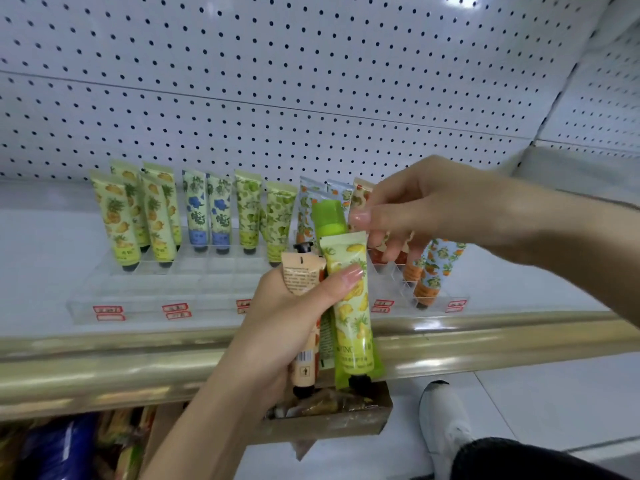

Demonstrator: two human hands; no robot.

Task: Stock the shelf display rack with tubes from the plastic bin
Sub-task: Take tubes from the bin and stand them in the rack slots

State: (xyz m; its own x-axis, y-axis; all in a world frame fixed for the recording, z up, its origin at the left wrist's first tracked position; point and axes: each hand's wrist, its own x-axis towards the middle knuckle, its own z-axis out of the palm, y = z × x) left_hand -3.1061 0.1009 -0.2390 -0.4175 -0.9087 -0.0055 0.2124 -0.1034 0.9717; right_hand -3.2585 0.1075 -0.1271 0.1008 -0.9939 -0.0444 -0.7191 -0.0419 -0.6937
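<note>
My left hand (pixel 294 317) grips a bunch of tubes: a yellow-green pineapple tube (pixel 355 317) in front, a peach tube (pixel 303 275) beside it and a green tube (pixel 329 216) sticking up behind. My right hand (pixel 433 206) comes in from the right above them, thumb and curled fingertips pinching the pineapple tube's top right corner. Behind the hands the clear display rack (pixel 138 299) holds several patterned tubes standing cap down, including pineapple-print tubes (pixel 138 216) at the left and orange-print tubes (pixel 433 271) at the right. The plastic bin (pixel 329 424) sits below my left hand.
The rack stands on a white shelf with a gold front rail (pixel 104 368) and a white pegboard back wall (pixel 277 81). Red price labels (pixel 107 311) line the rack's front. Packaged goods (pixel 69 445) fill the shelf below. A white shoe (pixel 443 420) is on the floor at right.
</note>
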